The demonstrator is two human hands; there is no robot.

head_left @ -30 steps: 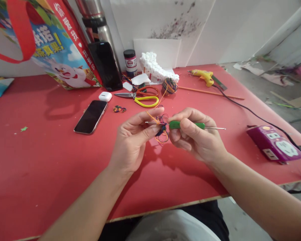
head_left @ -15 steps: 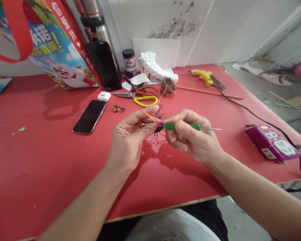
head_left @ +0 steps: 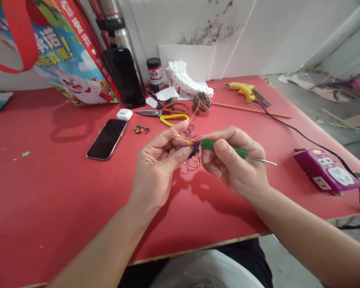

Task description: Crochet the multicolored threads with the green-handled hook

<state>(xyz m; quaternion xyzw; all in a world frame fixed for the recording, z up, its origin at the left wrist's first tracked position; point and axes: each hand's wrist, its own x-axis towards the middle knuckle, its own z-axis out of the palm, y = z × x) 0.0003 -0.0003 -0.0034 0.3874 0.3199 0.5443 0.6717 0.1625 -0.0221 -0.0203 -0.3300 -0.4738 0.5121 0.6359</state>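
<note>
Pinched in my left hand point(head_left: 156, 164) is a small multicoloured crochet piece point(head_left: 194, 149), dark blue and orange. My right hand point(head_left: 238, 160) grips a crochet hook by its green handle point(head_left: 223, 149). The hook's left metal end passes by the top of the piece near my left fingertips, and its other metal end points right. An orange strand runs over my left index finger from the yarn ball point(head_left: 202, 102) behind. Loose strands of yarn point(head_left: 193, 163) hang around and below the piece.
Scissors point(head_left: 174, 119), a phone point(head_left: 107, 139), an earbud case point(head_left: 124, 115) and a small crocheted bit point(head_left: 142, 130) lie on the red table point(head_left: 63, 192). A yellow glue gun point(head_left: 242, 91) and purple power strip point(head_left: 327, 169) are at right, joined by a cable. A gift bag point(head_left: 78, 60) stands back left.
The hook has tilted, its left tip rising and its right end dropping. My right hand has shifted slightly right, and more of the crochet piece shows.
</note>
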